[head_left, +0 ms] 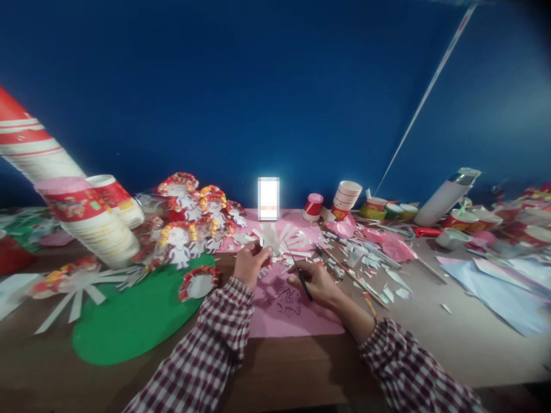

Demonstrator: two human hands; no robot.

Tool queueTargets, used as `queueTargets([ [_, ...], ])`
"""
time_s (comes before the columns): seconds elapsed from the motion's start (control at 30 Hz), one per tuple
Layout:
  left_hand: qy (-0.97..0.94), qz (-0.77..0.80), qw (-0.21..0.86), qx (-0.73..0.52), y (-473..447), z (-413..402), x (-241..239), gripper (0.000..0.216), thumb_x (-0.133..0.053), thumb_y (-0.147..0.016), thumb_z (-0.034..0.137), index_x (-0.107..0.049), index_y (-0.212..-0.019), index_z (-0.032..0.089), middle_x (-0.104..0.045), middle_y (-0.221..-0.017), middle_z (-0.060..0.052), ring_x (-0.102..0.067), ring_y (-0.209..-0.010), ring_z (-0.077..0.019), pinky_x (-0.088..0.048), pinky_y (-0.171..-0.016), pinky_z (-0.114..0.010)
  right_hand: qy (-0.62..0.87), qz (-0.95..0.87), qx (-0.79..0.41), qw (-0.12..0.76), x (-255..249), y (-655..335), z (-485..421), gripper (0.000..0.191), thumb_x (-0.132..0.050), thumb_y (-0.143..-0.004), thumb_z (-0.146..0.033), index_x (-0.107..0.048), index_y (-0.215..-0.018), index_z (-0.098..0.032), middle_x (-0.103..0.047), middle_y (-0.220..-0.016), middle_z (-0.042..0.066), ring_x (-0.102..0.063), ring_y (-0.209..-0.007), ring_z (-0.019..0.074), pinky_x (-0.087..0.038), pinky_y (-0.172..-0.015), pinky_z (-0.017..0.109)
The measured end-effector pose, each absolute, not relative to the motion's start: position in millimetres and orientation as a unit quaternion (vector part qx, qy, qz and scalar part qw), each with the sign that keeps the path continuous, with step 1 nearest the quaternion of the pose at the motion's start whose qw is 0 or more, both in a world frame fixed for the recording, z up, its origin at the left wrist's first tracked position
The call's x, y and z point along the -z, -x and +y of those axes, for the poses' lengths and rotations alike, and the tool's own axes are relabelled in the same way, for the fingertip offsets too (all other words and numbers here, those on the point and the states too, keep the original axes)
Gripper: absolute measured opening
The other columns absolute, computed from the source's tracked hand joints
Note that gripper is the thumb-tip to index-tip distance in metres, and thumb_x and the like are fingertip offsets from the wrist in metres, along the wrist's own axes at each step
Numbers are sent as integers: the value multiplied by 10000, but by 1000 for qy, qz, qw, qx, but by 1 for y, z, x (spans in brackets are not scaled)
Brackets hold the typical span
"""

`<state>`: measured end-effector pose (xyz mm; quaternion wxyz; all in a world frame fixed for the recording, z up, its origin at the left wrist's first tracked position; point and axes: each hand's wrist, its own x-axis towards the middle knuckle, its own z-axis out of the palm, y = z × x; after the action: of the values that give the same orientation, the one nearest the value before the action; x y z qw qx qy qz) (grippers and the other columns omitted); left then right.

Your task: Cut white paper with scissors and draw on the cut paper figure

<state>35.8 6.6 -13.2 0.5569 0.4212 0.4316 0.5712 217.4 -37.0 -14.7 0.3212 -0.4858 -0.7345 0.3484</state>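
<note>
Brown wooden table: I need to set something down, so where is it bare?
The brown wooden table looks free between the flat pink paper sheet and the front edge, and between the checked right sleeve and pale blue paper sheets. White paper scraps crowd the pink sheet's right side; cut white paper fans out by the bare left hand.

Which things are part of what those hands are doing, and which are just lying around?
Seem part of it:
white paper with strips, in the left hand
thin dark tool, in the right hand
pink sheet, below the hands

Seem just lying around:
green mat
paper cups
light blue sheets
</note>
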Motion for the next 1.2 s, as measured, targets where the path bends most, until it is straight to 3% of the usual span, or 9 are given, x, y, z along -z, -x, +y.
queueTargets([
  [0.3,-356,435,577,-593,-35,6,8,236,-720,-568,283,-547,-662,154,-523,-610,53,-505,-577,-76,-472,-572,-215,471,-750,-343,313,10,-216,-40,264,-623,-751,-370,-615,-862,-131,-389,-533,-54,-340,-499,79,-249,-462,191],
  [0.47,-374,425,579,-587,-36,6,9,236,-719,-574,291,-583,-711,155,-579,-664,30,-553,-637,-99,-478,-616,-232,467,-755,-345,305,7,-217,-40,268,-627,-749,-382,-620,-829,-127,-407,-516,-50,-362,-477,75,-254,-446,184],
  [0.83,-407,440,573,-560,-42,-1,8,259,-707,-591,317,-612,-770,155,-618,-737,0,-570,-665,-123,-487,-593,-239,440,-720,-450,291,11,-217,-40,340,-623,-751,-423,-628,-878,-107,-459,-526,-33,-386,-455,70,-281,-412,172],
  [1.2,-413,445,569,-555,-44,-1,10,232,-722,-573,319,-568,-642,159,-537,-590,49,-519,-568,-91,-495,-574,-234,411,-710,-483,306,8,-216,-40,362,-650,-725,-433,-640,-878,-106,-447,-530,-43,-368,-457,60,-296,-422,167],
])
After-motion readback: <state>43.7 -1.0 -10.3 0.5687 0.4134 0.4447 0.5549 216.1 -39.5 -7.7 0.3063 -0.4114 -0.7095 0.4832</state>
